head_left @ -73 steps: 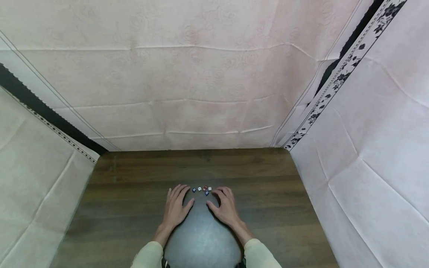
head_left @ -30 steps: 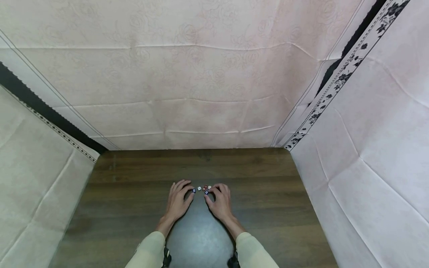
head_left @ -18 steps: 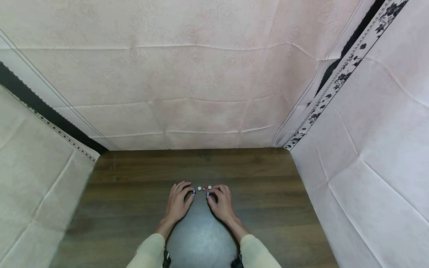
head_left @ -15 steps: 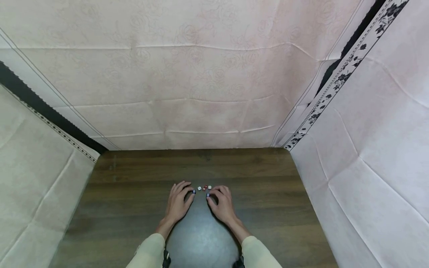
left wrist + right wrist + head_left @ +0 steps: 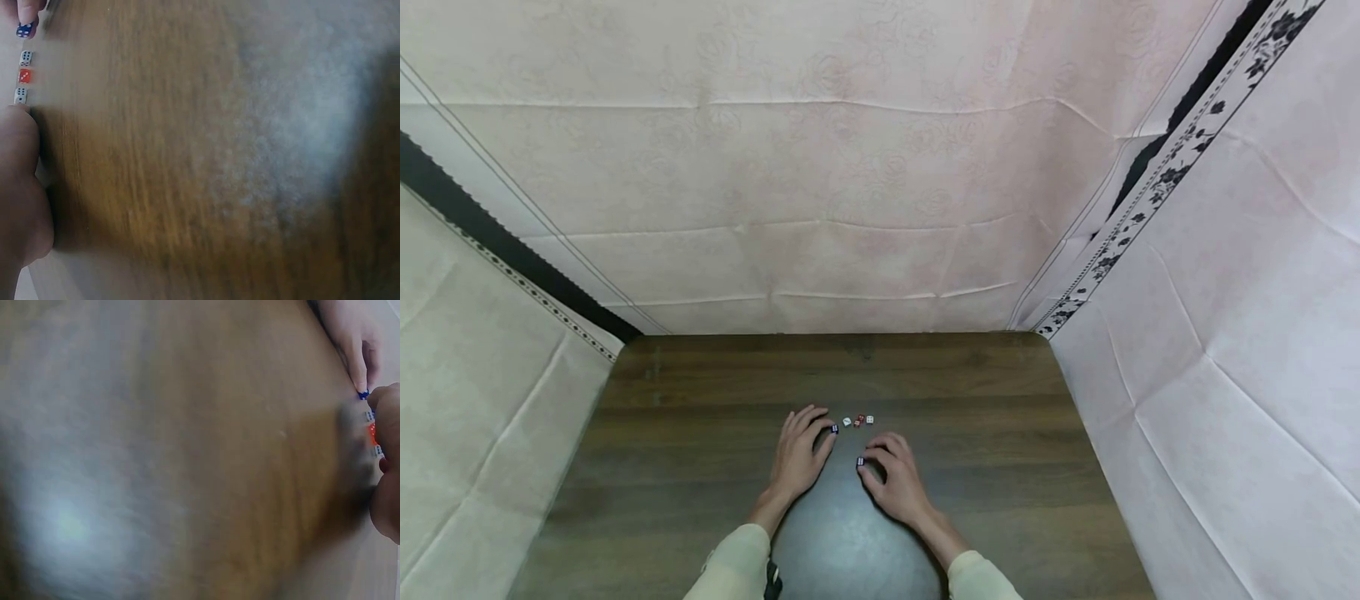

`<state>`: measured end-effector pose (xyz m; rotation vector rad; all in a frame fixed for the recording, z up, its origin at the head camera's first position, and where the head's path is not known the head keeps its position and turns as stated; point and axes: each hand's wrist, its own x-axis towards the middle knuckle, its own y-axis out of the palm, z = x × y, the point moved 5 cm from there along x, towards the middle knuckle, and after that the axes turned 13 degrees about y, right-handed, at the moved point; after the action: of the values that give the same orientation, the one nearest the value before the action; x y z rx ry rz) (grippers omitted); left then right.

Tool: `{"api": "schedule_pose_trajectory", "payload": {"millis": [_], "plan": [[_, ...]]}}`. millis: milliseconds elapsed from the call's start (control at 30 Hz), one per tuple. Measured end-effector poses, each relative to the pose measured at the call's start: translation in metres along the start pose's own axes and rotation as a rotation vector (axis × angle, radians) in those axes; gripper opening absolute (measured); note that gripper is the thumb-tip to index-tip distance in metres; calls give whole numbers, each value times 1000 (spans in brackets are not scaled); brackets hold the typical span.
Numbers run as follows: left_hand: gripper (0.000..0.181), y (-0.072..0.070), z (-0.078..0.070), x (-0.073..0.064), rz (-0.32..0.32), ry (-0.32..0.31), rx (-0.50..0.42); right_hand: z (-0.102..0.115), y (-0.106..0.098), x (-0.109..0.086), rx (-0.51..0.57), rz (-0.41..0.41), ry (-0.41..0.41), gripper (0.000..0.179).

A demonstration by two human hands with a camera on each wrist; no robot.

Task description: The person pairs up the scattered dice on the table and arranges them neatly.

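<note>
In the head view, my left hand (image 5: 799, 454) lies at the left end of a small row of dice, thumb and index finger pinching a blue die (image 5: 834, 429). My right hand (image 5: 897, 482) is nearer to me, and it pinches a second blue die (image 5: 861, 461) between thumb and fingertip. Beyond the hands, a white die (image 5: 847, 422), a red die (image 5: 857, 422) and another white die (image 5: 869, 420) sit side by side. The left wrist view shows the right hand's blue die (image 5: 25, 30) with white pips; in the right wrist view the right hand (image 5: 389, 444) partly covers the row.
All the dice are on a brown wooden table (image 5: 715, 375). Pale patterned cloth (image 5: 850, 208) hangs behind the far edge, with more cloth (image 5: 1210, 400) along the right and left sides. A grey glare lies on the wood between the forearms.
Both hands have gone from open beside the dice to pinching a blue die each. The right hand has drawn its die out of the row toward me; the left hand stays put.
</note>
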<state>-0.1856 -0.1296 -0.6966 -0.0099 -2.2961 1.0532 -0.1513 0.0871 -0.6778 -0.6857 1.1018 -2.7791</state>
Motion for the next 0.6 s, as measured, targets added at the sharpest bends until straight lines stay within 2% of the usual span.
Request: {"api": "schedule_pose_trajectory", "payload": {"millis": [167, 600], "plan": [[19, 2, 3, -2, 15, -10, -10, 1, 3, -8, 16, -8, -37, 19], [21, 4, 6, -3, 36, -28, -11, -2, 5, -12, 9, -1, -39, 19]]}}
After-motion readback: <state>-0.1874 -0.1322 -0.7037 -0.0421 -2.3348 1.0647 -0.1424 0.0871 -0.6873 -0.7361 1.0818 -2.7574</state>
